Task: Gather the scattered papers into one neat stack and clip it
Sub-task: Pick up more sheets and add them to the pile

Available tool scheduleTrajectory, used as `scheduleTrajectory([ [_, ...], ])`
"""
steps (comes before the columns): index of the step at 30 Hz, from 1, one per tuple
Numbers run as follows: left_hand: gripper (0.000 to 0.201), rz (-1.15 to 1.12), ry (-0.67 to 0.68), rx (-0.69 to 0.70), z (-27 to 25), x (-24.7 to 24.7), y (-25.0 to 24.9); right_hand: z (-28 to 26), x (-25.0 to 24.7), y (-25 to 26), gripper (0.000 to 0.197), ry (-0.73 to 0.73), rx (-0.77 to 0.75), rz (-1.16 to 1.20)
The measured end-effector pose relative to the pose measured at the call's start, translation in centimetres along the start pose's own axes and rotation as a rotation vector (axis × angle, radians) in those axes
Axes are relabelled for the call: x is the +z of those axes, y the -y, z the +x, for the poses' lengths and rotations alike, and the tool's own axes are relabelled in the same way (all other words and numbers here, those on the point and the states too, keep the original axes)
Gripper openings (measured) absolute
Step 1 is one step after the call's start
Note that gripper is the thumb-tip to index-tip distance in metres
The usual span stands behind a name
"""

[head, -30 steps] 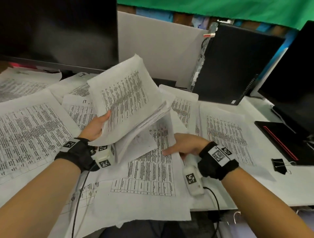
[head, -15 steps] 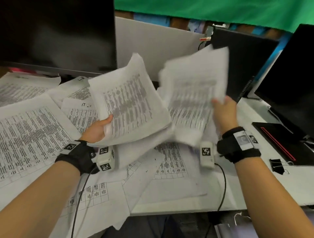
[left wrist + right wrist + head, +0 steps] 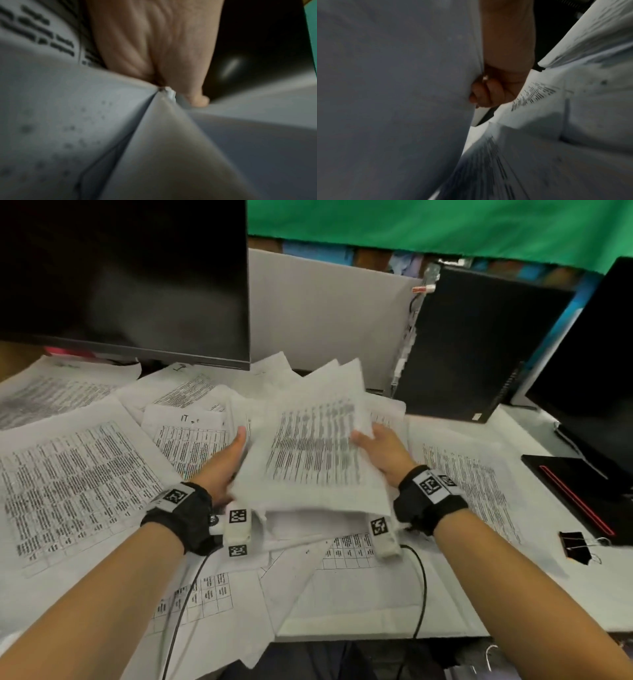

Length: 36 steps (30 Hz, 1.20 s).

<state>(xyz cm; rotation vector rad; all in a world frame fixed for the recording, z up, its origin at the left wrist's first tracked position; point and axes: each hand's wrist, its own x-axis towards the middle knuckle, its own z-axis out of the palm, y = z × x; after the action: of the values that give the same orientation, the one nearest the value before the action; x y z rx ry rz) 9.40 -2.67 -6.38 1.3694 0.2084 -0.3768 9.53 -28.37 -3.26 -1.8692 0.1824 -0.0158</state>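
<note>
A bundle of printed papers (image 3: pixel 315 450) is held above the desk between both hands. My left hand (image 3: pixel 226 463) grips its left edge with the thumb on top. My right hand (image 3: pixel 380 450) grips the right edge, fingers curled under the sheets (image 3: pixel 393 81) in the right wrist view. The left wrist view shows my left hand (image 3: pixel 154 47) pinching the paper edges (image 3: pixel 120 121). Several loose printed sheets (image 3: pixel 78 481) lie scattered over the desk. A black binder clip (image 3: pixel 579 546) lies at the right on the desk.
A dark monitor (image 3: pixel 123 278) stands at the back left and a black computer case (image 3: pixel 479 344) at the back right. A second screen (image 3: pixel 596 364) and a black pad with a red stripe (image 3: pixel 579 491) sit at the far right. Cables (image 3: pixel 423 583) trail from both wrists.
My right hand lifted a sheet off the desk, swung it up and brought it left onto the bundle in my left hand. Both hands now hold the bundle lower, near the desk.
</note>
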Motion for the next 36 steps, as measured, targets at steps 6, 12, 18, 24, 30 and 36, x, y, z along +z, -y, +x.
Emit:
scheduleTrajectory([
  [6, 0.037, 0.119, -0.043, 0.029, 0.3, -0.5, 0.1, 2.5, 1.6, -2.2, 0.057, 0.312, 0.107, -0.422],
  [12, 0.038, 0.089, -0.058, 0.312, -1.7, 2.0, -2.6, 0.1, -1.4, 0.8, 0.033, 0.294, 0.064, 0.048],
  [18, 0.032, 0.293, -0.094, 0.948, -6.2, 5.3, -8.5, -4.3, -4.4, 7.2, 0.037, 0.086, -0.306, 0.374],
  [24, 0.043, 0.269, -0.151, 1.209, -7.7, 6.9, -12.6, -7.4, -6.3, 12.6, 0.037, -0.018, -0.639, 0.151],
  [30, 0.036, 0.375, 0.092, 0.887, -6.4, 8.7, -11.5, -7.0, -5.1, 11.3, 0.028, -0.082, -0.529, 0.258],
  [36, 0.029, 0.070, 0.076, 1.121, -8.6, 11.3, -14.2, -7.9, -5.2, 14.9, 0.036, -0.289, -0.713, 0.370],
])
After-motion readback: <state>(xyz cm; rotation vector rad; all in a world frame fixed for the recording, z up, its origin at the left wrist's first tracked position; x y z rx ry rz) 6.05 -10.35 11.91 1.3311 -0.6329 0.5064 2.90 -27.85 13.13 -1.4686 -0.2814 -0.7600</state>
